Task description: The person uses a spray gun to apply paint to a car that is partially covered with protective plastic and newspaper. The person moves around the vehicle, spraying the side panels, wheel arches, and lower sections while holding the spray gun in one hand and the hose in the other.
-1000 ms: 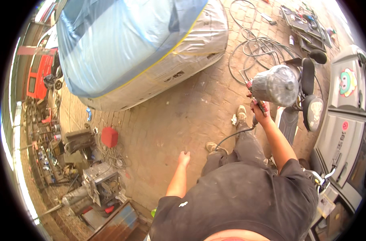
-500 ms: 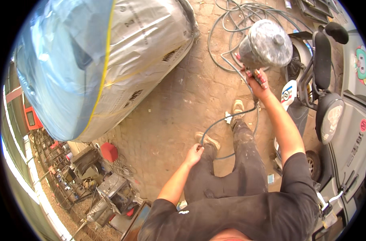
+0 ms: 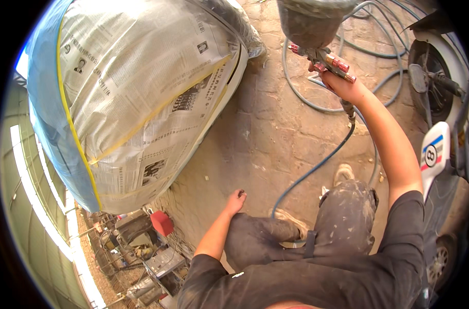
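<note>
Head view: since a second ago the masked vehicle body wrapped in newspaper, blue film and yellow tape (image 3: 136, 98) is seen much nearer, now filling the upper left, and the silver metal spray gun with its grey cup and red knobs (image 3: 322, 46) has been raised to the top edge of the picture; judged from this, the gun is being brought toward the masked body for spraying. The right hand (image 3: 342, 85) is clenched around the gun's handle, fingers wrapped beneath the red knobs, cup above them. A blue-grey air hose (image 3: 317, 167) trails from the handle down across the brick paving (image 3: 255, 134). The left hand (image 3: 235, 200) is loosely curled, holding nothing, resting by the knee of the paint-speckled grey trousers (image 3: 342, 216). A white scooter (image 3: 440, 149) stands at the right edge.
</note>
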`<state>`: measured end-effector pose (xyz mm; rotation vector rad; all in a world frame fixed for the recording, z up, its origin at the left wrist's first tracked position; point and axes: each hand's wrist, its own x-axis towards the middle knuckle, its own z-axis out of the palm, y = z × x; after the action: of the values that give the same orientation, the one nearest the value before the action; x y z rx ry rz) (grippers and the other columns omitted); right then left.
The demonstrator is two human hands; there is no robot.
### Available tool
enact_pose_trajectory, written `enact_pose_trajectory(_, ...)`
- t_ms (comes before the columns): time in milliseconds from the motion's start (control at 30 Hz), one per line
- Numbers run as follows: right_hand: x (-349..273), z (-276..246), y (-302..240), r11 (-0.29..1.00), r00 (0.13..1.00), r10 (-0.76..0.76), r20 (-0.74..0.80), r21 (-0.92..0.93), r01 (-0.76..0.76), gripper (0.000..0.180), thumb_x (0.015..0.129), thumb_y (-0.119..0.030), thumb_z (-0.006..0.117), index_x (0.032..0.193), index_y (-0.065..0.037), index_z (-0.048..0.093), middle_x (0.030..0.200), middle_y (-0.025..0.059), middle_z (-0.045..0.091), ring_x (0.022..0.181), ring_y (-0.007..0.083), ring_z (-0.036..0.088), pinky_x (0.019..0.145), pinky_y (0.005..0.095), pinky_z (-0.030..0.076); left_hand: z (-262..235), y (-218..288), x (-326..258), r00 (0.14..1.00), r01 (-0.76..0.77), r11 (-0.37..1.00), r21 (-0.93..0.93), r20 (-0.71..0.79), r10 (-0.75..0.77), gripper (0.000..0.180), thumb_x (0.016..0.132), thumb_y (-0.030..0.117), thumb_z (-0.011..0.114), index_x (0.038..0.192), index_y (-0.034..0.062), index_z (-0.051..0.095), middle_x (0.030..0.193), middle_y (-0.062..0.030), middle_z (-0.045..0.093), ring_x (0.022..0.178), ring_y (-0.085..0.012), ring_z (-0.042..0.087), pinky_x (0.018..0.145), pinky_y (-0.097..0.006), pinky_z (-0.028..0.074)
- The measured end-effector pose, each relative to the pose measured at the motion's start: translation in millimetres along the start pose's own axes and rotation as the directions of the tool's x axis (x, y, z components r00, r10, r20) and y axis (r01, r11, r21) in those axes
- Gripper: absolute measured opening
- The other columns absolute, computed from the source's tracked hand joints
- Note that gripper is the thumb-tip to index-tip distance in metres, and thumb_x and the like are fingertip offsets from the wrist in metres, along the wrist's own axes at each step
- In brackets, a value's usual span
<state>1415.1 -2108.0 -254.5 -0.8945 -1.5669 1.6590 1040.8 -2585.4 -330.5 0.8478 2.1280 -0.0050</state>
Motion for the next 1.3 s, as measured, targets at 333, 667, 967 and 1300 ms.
enact_pose_trajectory(333,76,-23,85,0.987,0.989,-0.151,-0.009,0.052,0.151,0.011,0.091,-0.012,0.054,0.095,-0.003,0.058,0.069,0.0014,0.05,0.058,0.0093,0.041,0.054,0.0271,0.036,-32,55,10,0.981,0.032,0.984,0.174,-0.193,0.003,0.043,0.092,0.031,0.059,0.12,-0.0016,0.059,0.105,-0.0218,0.067,0.099,-0.0319,0.065,0.089,-0.039,0.05)
enact_pose_trajectory(667,103,-35,101,0.99,0.99,-0.125,0.064,0.068,0.121,0.012,0.091,-0.012,0.052,0.095,-0.003,0.058,0.079,0.0047,0.053,0.077,0.0139,0.049,0.072,0.0308,0.044,-3,101,-49,0.999,0.039,0.876,0.481,0.013,-0.052,0.042,0.09,0.03,0.059,0.12,0.0011,0.059,0.106,-0.0215,0.066,0.101,-0.036,0.062,0.09,-0.042,0.049)
enact_pose_trajectory(967,113,-21,110,0.945,0.942,-0.32,-0.1,-0.103,0.31,0.026,0.078,-0.004,0.044,0.102,-0.005,0.056,0.097,0.0209,0.06,0.096,0.0399,0.057,0.085,0.0424,0.047,3,116,-55,0.999,0.045,0.911,0.409,0.007,-0.053,0.042,0.091,0.03,0.06,0.12,-0.0003,0.059,0.107,-0.0221,0.065,0.101,-0.0364,0.063,0.089,-0.041,0.049)
enact_pose_trajectory(1300,108,-21,103,0.952,0.951,-0.293,-0.101,-0.124,0.281,0.028,0.08,-0.005,0.044,0.105,-0.005,0.057,0.102,0.0219,0.06,0.1,0.0414,0.056,0.086,0.0426,0.047,14,120,-44,0.999,-0.009,0.971,0.24,0.049,-0.003,0.041,0.094,0.027,0.06,0.124,0.0003,0.057,0.111,-0.0198,0.065,0.101,-0.0292,0.064,0.085,-0.037,0.051)
